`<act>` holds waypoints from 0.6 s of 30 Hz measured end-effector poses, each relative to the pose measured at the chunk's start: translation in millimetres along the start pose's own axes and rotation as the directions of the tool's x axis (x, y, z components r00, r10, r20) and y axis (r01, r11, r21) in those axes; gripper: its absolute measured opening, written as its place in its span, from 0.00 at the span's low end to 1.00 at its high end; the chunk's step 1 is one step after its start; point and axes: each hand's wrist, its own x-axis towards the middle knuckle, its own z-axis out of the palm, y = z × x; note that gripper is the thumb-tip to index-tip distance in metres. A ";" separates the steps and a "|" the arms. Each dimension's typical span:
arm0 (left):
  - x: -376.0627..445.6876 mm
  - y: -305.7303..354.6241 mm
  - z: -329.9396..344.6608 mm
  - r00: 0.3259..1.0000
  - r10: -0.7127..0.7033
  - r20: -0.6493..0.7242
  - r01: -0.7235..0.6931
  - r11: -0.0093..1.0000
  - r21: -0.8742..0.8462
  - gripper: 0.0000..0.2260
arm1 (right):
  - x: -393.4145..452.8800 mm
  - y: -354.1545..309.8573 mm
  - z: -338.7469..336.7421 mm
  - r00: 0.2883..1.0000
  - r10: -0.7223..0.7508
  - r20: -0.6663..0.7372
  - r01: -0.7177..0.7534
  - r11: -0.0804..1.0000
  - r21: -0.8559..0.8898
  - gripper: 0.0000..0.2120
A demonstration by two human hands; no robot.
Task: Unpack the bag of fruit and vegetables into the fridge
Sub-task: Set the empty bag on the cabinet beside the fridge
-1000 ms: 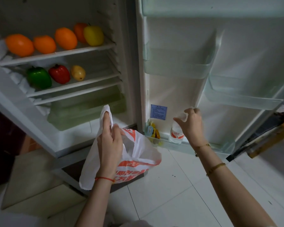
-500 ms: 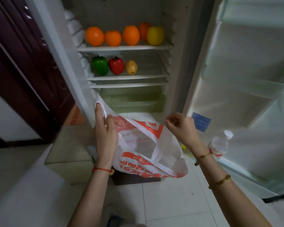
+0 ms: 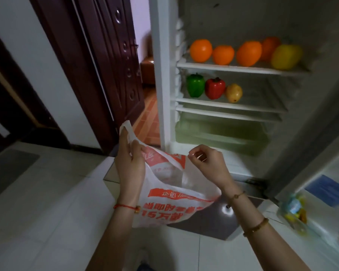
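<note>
A white plastic bag [image 3: 170, 200] with red print hangs in front of the open fridge [image 3: 162, 75]. My left hand [image 3: 130, 165] grips one handle, and my right hand [image 3: 208, 165] pinches the other edge, so the bag's mouth is spread open. Nothing shows inside the bag. On the upper shelf [image 3: 233, 68] lie several oranges [image 3: 201, 50] and a yellow fruit [image 3: 286, 56]. The shelf below holds a green pepper [image 3: 195, 86], a red pepper [image 3: 214, 88] and a pear [image 3: 234, 93].
A green crisper drawer [image 3: 219, 132] sits at the fridge's bottom. The open fridge door [image 3: 321, 173] stands at the right with small items in its lowest bin [image 3: 294, 212]. A dark wooden door [image 3: 98, 61] stands at the left, over white floor tiles [image 3: 47, 192].
My right hand came from the fridge door to the bag's edge and pulled its mouth open. The view swung left, so the fridge now lies to the right.
</note>
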 end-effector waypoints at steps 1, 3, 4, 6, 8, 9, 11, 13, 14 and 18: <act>12.6 -2.4 -4.0 1.000 -0.002 -0.005 0.002 1.000 -0.003 0.23 | 9.6 -4.1 10.4 1.000 0.004 0.004 -0.004 1.000 0.001 0.02; 37.7 -7.8 -11.3 1.000 -0.004 -0.004 0.004 1.000 -0.006 0.21 | 29.1 -11.7 30.1 1.000 0.023 0.011 -0.023 1.000 0.012 0.02; 49.0 -8.8 -15.1 1.000 -0.004 -0.002 0.004 1.000 -0.007 0.21 | 38.3 -15.5 39.2 0.999 0.035 0.009 -0.035 0.999 0.017 0.02; 76.3 -13.2 -22.1 1.000 0.010 0.010 -0.010 1.000 -0.013 0.21 | 56.7 -23.2 56.1 0.998 0.058 -0.004 -0.058 0.998 0.019 0.01; 107.3 -20.2 -27.8 1.000 0.024 0.020 -0.024 1.000 0.003 0.22 | 73.4 -30.0 70.8 0.997 0.077 -0.025 -0.077 0.997 0.003 0.02; 121.9 -24.5 -29.9 0.999 0.035 0.022 -0.036 0.999 0.020 0.22 | 80.5 -33.3 77.6 0.996 0.086 -0.036 -0.086 0.996 -0.001 0.02; 148.2 -30.8 -32.2 0.998 0.061 0.033 -0.062 0.997 0.042 0.23 | 93.5 -38.7 91.1 0.993 0.101 -0.060 -0.101 0.995 0.002 0.03; 172.4 -36.6 -33.0 0.994 0.087 0.062 -0.091 0.993 0.075 0.23 | 104.9 -45.3 104.9 0.992 0.107 -0.069 -0.107 0.994 0.003 0.02; 184.0 -40.1 -33.0 0.991 0.108 0.077 -0.114 0.989 0.091 0.23 | 110.2 -48.6 112.6 0.993 0.105 -0.063 -0.105 0.994 0.007 0.01; 224.6 -52.5 -29.9 0.977 0.183 0.109 -0.193 0.978 0.085 0.23 | 129.4 -60.1 146.1 0.996 0.079 -0.041 -0.080 0.997 -0.014 0.05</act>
